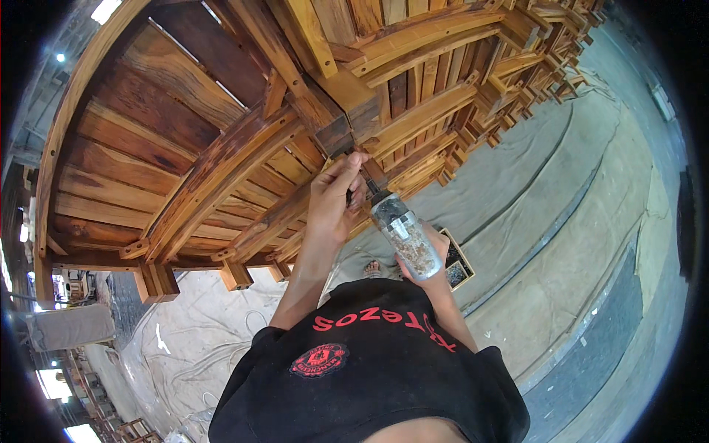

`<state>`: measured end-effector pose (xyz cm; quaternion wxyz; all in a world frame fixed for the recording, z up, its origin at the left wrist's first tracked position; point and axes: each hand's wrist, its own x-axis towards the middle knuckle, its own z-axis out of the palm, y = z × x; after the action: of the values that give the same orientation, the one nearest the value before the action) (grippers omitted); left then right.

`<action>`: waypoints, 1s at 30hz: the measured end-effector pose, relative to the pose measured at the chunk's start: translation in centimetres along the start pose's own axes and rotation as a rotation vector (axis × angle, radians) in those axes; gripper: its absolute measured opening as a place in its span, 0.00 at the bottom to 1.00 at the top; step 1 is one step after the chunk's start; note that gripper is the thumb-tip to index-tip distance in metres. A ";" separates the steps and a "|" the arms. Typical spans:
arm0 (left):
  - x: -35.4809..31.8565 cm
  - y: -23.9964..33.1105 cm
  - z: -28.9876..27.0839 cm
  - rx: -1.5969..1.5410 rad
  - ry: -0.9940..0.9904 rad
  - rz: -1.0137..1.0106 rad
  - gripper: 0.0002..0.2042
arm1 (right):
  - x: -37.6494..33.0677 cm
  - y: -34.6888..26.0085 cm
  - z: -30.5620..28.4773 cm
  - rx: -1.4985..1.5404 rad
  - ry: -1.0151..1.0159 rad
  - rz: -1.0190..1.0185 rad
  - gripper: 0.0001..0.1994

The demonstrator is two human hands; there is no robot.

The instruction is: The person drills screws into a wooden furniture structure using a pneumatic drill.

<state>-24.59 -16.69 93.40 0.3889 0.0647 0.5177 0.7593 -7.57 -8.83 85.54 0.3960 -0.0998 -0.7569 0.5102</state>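
My right hand (436,255) is closed around what looks like a power drill (406,236), with a scuffed, grey-white cylindrical body and a dark front end. The drill tilts up toward a joint in the slatted wooden furniture (214,162). Close to its tip, my left hand (336,188) has thumb and fingers pinched together beside the dark end of a wooden block (334,138). Whatever lies between those fingers is too small or hidden to make out. The exact contact of the drill tip with the wood cannot be seen.
More curved slatted wooden pieces (509,66) run in a row to the far right. Below my right hand sits an open wooden box (461,273) with small dark items. Wrinkled grey sheeting (532,244) covers the floor. A grey padded bench (70,327) stands at left.
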 end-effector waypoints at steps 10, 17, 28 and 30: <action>0.1 0.4 -0.7 0.230 0.030 0.212 0.15 | 1.6 1.4 0.7 -0.005 -0.044 -0.037 0.16; 0.1 0.8 -0.5 0.249 0.044 0.198 0.14 | 1.5 1.6 0.7 -0.034 -0.055 -0.050 0.18; 0.3 0.9 -0.7 0.304 0.042 0.195 0.15 | 1.9 1.1 0.4 -0.085 -0.063 -0.024 0.17; -0.1 0.9 -1.4 0.241 0.035 0.171 0.15 | 2.2 0.7 0.3 -0.066 -0.051 -0.023 0.17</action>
<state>-25.68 -17.97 93.53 0.3029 0.1416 0.6045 0.7230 -9.39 -7.45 85.98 0.3791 -0.0911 -0.7843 0.4825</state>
